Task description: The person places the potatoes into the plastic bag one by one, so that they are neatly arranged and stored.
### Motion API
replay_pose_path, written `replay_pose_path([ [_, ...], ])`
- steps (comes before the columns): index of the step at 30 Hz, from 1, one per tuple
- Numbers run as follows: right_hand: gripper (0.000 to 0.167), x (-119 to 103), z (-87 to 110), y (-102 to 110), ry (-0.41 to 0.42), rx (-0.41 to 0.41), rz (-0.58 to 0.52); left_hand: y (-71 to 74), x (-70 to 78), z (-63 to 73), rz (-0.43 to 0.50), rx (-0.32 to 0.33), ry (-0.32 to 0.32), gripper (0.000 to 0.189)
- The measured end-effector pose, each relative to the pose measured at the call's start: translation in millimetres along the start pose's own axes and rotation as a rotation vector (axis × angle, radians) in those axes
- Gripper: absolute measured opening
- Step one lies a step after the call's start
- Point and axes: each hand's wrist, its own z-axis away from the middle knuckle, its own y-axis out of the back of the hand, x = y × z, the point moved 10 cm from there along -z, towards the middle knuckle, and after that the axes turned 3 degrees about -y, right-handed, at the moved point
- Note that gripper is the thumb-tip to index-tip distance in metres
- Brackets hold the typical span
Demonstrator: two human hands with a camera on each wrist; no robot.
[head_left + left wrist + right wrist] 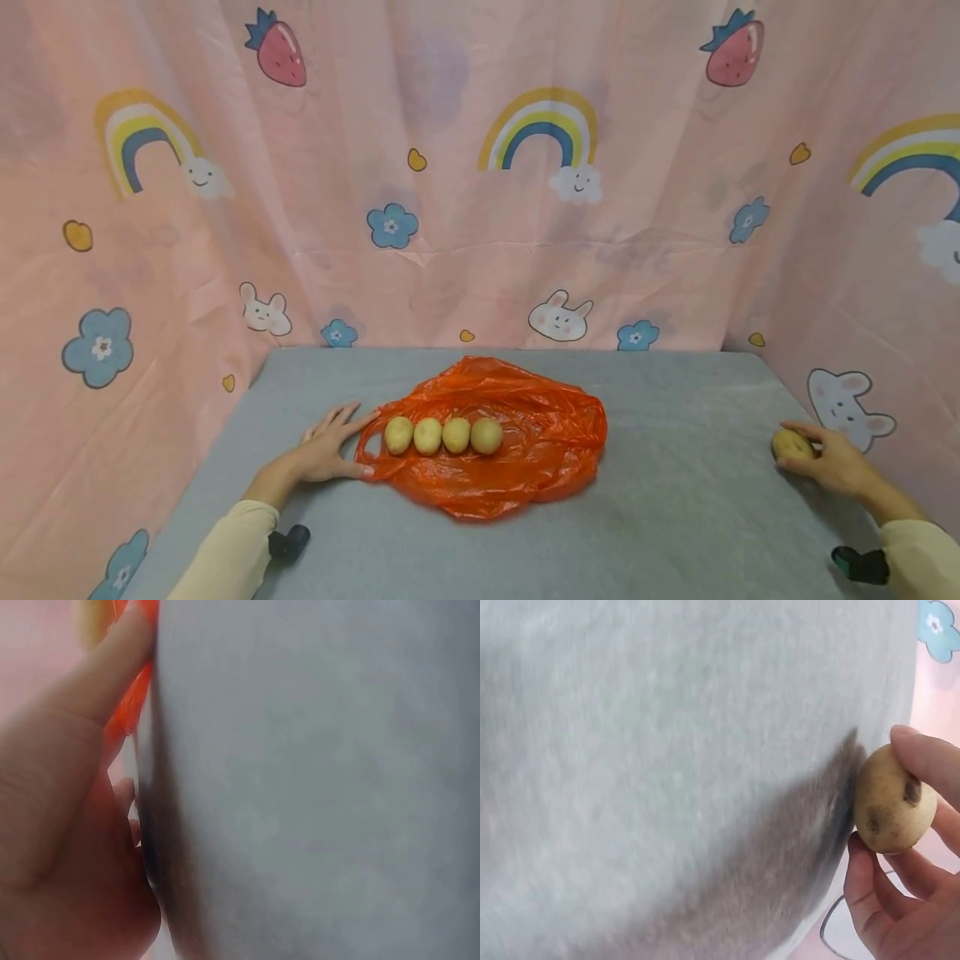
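An orange-red plastic bag (536, 467) lies spread flat on the grey table. Several potatoes (428, 436) sit on it in a row, side by side, toward its left part. At the bag's left edge rests my left hand (330, 448), fingers spread and mostly straight, thumb and fingertips at the handle loop; the left wrist view shows the thumb against the orange plastic (133, 701). Far to the right, my right hand (832, 460) holds one more potato (891, 799) between thumb and fingers. Dark spots mark this potato's skin, and it is right by the table surface.
The grey table (675, 517) ends at a pink curtain (450, 283) that hangs at the back and both sides, printed with rainbows, rabbits and flowers. A dark wrist device (288, 543) is on the left forearm, another (861, 566) on the right.
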Motion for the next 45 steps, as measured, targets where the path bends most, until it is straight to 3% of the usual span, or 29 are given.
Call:
replay_pose_path([
  [11,0.075,-24.8,2.1,-3.9,0.015,0.036,-0.023,-1.2,2.3,2.9,0.001,-0.001,-0.011,0.097],
  [24,0.066,-73.8,3.1,-3.9,0.155,0.095,-0.097,-0.8,-2.3,-0.1,-0.004,-0.001,-0.008,0.097],
  [30,0.062,-94.9,2.6,-3.0,0.235,0.161,-0.100,1.5,0.3,0.3,-0.004,0.011,-0.018,0.097],
  [45,0.064,-140.1,-3.6,-13.9,0.209,0.120,-0.161,3.0,-0.1,0.6,-0.011,-0.002,-0.005,0.097],
])
